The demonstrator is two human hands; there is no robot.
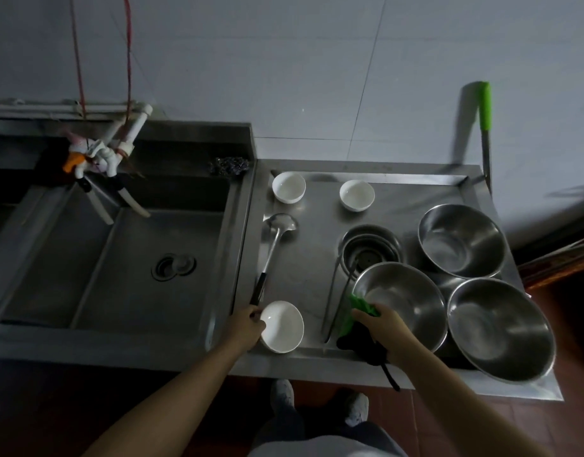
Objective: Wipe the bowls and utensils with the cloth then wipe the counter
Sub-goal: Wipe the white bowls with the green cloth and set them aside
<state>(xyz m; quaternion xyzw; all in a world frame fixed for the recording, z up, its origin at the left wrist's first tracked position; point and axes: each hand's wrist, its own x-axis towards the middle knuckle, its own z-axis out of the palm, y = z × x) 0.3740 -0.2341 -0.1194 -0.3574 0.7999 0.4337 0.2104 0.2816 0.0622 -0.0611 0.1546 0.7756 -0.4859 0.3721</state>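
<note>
1. The left hand [247, 324] pinches the near white bowl [281, 326] by its left rim, fingers closed on it, at the counter's [317, 245] front edge.
2. The right hand [381, 324] clutches the cloth [361, 308] (green, bunched), just right of that bowl.
3. The bowl tilts, mouth up and toward the cloth; I judge it gets wiped next.
4. The ladle [274, 245] lies beyond the left fingers, handle toward them.

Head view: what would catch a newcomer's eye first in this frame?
The two hands at the near counter edge: the left hand grips a white bowl, and the right hand holds a green cloth against the rim of a steel bowl. Two more large steel bowls crowd the right side, while the sink lies empty on the left.
</note>
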